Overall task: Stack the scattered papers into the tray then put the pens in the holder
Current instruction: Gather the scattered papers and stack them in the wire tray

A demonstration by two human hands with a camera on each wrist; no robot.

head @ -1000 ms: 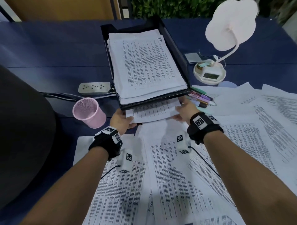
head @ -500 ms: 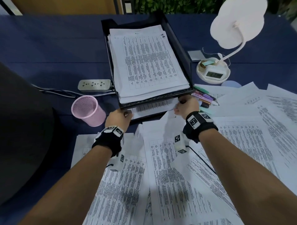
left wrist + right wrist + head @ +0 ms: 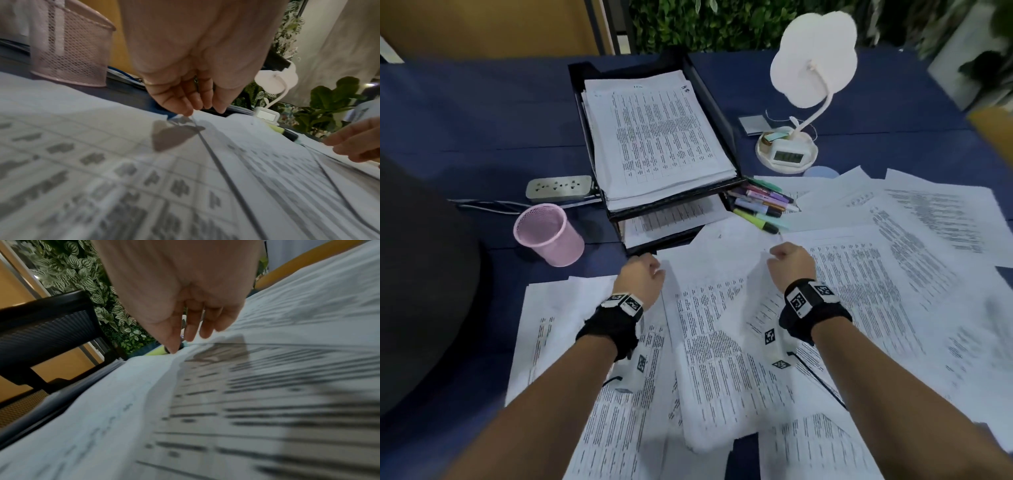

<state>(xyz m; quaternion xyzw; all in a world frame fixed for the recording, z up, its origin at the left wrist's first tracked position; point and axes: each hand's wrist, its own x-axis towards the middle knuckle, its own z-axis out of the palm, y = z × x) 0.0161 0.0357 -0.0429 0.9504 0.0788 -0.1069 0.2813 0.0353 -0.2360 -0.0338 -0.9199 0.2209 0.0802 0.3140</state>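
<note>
A black two-tier tray (image 3: 674, 201) stands at the middle back, with a thick paper stack (image 3: 654, 137) in its upper tier and sheets (image 3: 674, 219) in the lower one. Scattered printed papers (image 3: 722, 342) cover the table's near and right parts. Several coloured pens (image 3: 763, 205) lie right of the tray; a yellow highlighter (image 3: 283, 131) shows beyond the sheets. The pink mesh holder (image 3: 548, 233) stands left of the tray. My left hand (image 3: 645, 275) and right hand (image 3: 789, 260) hover just before the tray, fingers (image 3: 185, 107) hanging loosely, tips touching the top sheets, holding nothing.
A grey power strip (image 3: 558, 187) with cables lies left of the tray. A white lamp with a clock in its base (image 3: 787, 150) stands at the back right. A large dark rounded object (image 3: 421, 274) fills the left edge. Leafy plants stand behind the table.
Both hands have let go of the sheet now lying in the tray's lower tier and drawn back toward me, down over the scattered papers.
</note>
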